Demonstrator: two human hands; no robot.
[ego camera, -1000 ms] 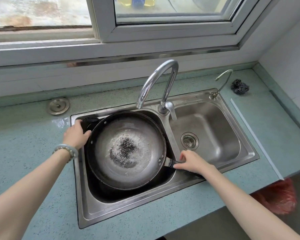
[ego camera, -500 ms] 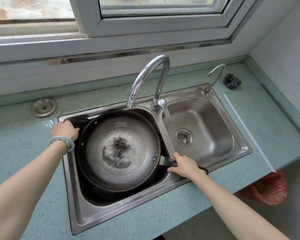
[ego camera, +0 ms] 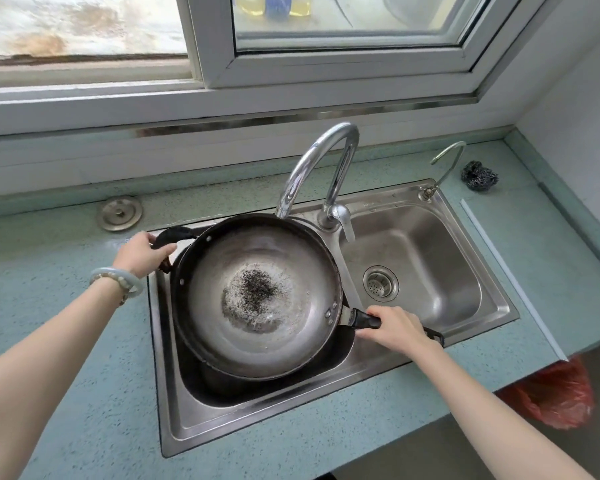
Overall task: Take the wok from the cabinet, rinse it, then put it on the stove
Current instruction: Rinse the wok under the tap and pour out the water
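Note:
A large dark wok [ego camera: 257, 296] with a worn grey inside and a black speckled patch at its centre sits over the left basin of the steel double sink [ego camera: 174, 403]. My left hand [ego camera: 142, 252] grips the wok's small black loop handle at the far left rim. My right hand [ego camera: 395, 327] is closed round the long black handle at the right, above the divider between the basins. The chrome tap [ego camera: 312, 168] arches over the wok's far rim; no water shows from its spout.
The right basin [ego camera: 430, 258] holds only its drain strainer. A steel scourer [ego camera: 478, 176] and a thin second tap [ego camera: 447, 164] stand at the back right. A round metal sink plug [ego camera: 120, 213] lies on the green counter at the left. A red bag [ego camera: 551, 396] hangs below the counter edge.
The wok has risen and shifted toward the tap, its rim now level with the sink's edge. Both hands kept their hold on the handles.

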